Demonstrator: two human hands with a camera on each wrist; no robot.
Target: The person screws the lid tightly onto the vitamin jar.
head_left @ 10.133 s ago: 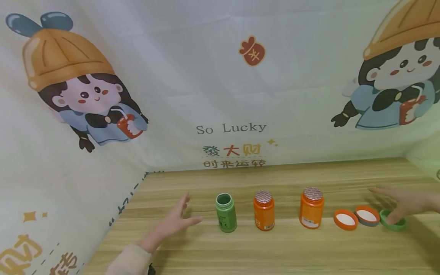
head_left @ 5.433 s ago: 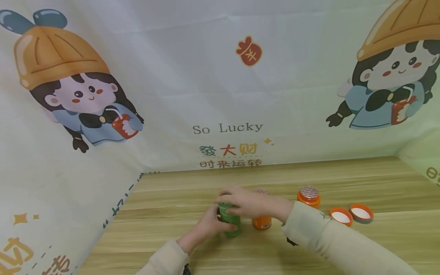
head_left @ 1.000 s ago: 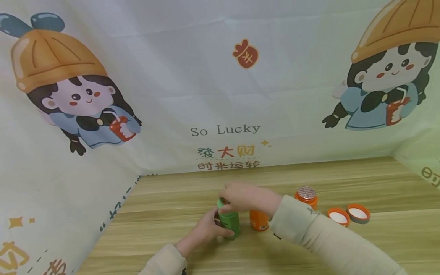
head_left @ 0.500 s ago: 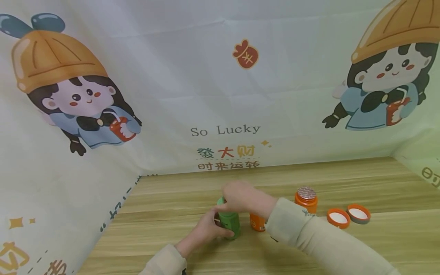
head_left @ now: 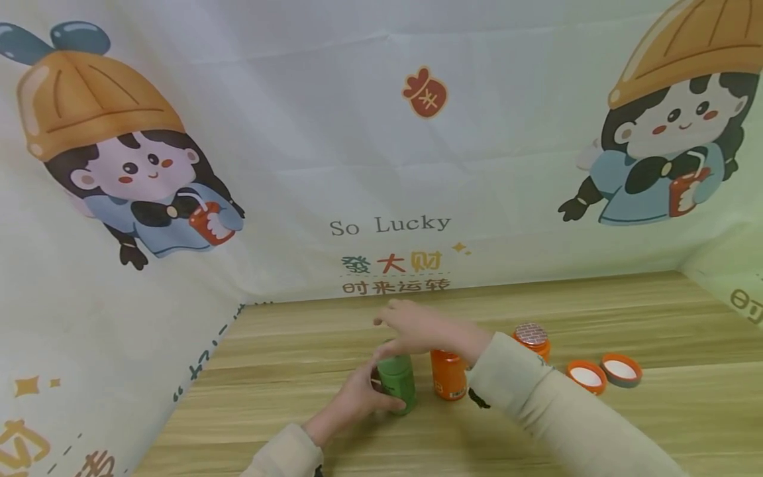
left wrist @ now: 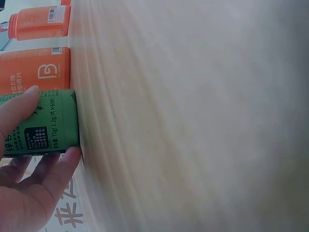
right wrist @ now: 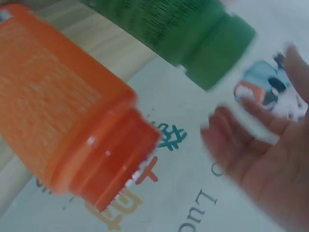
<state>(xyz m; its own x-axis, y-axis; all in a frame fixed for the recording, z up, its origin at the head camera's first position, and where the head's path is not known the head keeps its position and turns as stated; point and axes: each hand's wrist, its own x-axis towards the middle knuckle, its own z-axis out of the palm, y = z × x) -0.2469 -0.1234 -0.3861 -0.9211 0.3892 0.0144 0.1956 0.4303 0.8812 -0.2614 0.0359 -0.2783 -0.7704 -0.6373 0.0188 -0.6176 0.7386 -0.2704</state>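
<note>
My left hand (head_left: 353, 401) grips a green bottle (head_left: 398, 389) standing upright on the wooden table. In the left wrist view its thumb and fingers wrap the bottle's lower part from both sides. A green lid (right wrist: 222, 52) sits on the bottle's neck, as the right wrist view shows. Just above it is my right hand (head_left: 420, 329), fingers spread and holding nothing; in the right wrist view a gap separates them from the lid. Close to the right of the green bottle stands an orange bottle (head_left: 449, 379) without a lid, partly hidden by the right hand and wrist.
Farther right is a second lidless orange bottle (head_left: 532, 339) with a brick-patterned seal, its lower part behind the right sleeve. Two lids, an orange one (head_left: 587, 376) and an orange-and-grey one (head_left: 622, 370), lie inside up. A printed cloth (head_left: 298, 165) hangs behind the table.
The green lid lay at the right ten seconds ago and is now on the green bottle. In the last half second my right hand, earlier curled at the lid, has risen and its fingers have spread.
</note>
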